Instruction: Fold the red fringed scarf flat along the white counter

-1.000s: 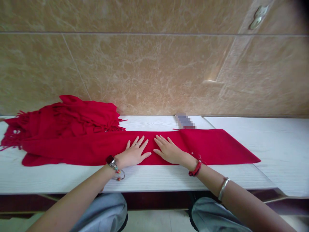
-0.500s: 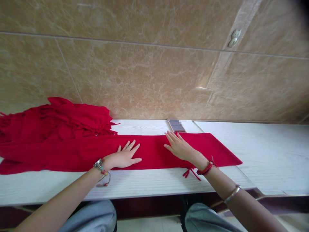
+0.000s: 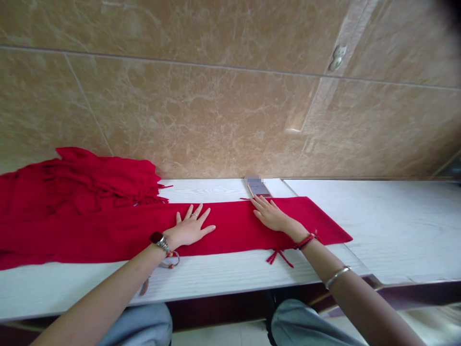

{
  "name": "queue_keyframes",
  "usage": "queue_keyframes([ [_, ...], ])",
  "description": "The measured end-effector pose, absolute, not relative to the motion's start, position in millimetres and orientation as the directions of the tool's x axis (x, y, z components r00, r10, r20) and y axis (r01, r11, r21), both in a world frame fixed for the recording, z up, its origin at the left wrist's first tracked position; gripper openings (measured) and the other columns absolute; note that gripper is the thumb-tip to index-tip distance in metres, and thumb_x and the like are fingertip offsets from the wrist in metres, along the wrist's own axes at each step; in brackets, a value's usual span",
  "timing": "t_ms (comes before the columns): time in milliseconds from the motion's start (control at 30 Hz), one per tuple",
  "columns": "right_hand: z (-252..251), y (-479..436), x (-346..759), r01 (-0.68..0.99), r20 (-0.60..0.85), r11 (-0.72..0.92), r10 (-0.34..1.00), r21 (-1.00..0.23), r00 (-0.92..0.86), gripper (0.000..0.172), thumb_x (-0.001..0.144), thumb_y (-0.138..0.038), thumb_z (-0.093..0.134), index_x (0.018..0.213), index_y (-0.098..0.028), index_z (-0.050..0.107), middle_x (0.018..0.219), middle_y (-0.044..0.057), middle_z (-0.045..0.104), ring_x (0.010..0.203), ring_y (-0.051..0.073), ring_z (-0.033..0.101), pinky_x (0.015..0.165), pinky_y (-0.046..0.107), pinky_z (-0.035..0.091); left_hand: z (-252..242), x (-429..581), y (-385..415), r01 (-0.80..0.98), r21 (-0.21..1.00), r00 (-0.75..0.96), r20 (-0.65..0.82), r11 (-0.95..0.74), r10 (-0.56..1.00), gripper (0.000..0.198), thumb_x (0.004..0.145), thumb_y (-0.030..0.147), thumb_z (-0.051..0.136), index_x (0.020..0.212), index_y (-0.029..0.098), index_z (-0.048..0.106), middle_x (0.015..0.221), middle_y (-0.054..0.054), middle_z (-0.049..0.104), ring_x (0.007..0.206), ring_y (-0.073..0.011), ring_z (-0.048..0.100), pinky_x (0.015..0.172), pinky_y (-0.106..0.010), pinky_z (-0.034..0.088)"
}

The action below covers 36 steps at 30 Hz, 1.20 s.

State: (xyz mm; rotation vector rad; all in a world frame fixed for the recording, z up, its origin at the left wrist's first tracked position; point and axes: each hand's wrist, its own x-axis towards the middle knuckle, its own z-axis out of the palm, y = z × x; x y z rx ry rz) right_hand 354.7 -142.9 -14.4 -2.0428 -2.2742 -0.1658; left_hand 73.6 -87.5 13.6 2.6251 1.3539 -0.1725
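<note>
A long red cloth (image 3: 230, 226) lies flat in a folded strip along the white table, with its right end cut at a slant by a fold. Tassels (image 3: 279, 257) stick out below its front edge. My left hand (image 3: 190, 228) rests palm down on the middle of the strip, fingers spread. Further right, my right hand (image 3: 272, 215) also lies flat on the cloth, its fingertips at the back edge near a phone. Neither hand grips anything. A rumpled heap of red fringed cloth (image 3: 104, 180) sits behind the strip at the left.
The phone (image 3: 258, 187) lies at the back of the white table (image 3: 396, 226), by the marbled wall (image 3: 216, 120). The table's front edge runs just above my knees. A small fitting (image 3: 337, 57) is on the wall at the upper right.
The view has shifted slightly, moving the cloth and wall a little left in the picture. Relative to the cloth, my left hand sits a bit further right. Both hands remain flat.
</note>
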Motion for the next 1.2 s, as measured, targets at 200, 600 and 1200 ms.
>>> queue_keyframes([
  [200,-23.6,-166.6,422.4,0.999,0.074,0.022,0.997,0.049,-0.025,0.047,0.09,-0.027,0.018,0.134,-0.017,0.032,0.144,0.01,0.021,0.132,0.025,0.015,0.099,0.056,0.022,19.2,75.9,-90.7,0.822,0.107,0.568,-0.208,-0.559,0.796,0.071,0.079,0.065,0.02,0.139,0.027,0.011,0.146,-0.006,-0.002,0.132,-0.0343,-0.003,0.096,-0.064,0.008],
  [600,-4.8,-186.3,449.2,0.994,0.187,-0.112,0.976,0.017,0.107,0.048,0.09,-0.027,0.021,0.133,-0.007,0.032,0.14,0.018,0.027,0.131,0.025,0.019,0.102,0.048,0.024,25.7,95.8,-92.5,0.823,0.075,0.567,-0.172,-0.564,0.805,0.075,0.079,0.065,0.021,0.139,0.021,0.014,0.146,-0.01,0.001,0.131,-0.0351,-0.002,0.096,-0.064,0.009],
  [1200,-10.3,-221.5,487.7,0.96,0.082,-0.278,0.957,0.004,0.277,0.048,0.091,-0.03,0.021,0.134,-0.012,0.029,0.141,0.016,0.026,0.13,0.027,0.021,0.099,0.051,0.027,0.7,131.1,-98.5,0.722,0.082,0.691,-0.048,-0.687,0.721,0.064,0.083,0.058,0.022,0.138,0.027,0.017,0.146,-0.004,0.008,0.132,-0.0324,0.004,0.096,-0.065,0.009],
])
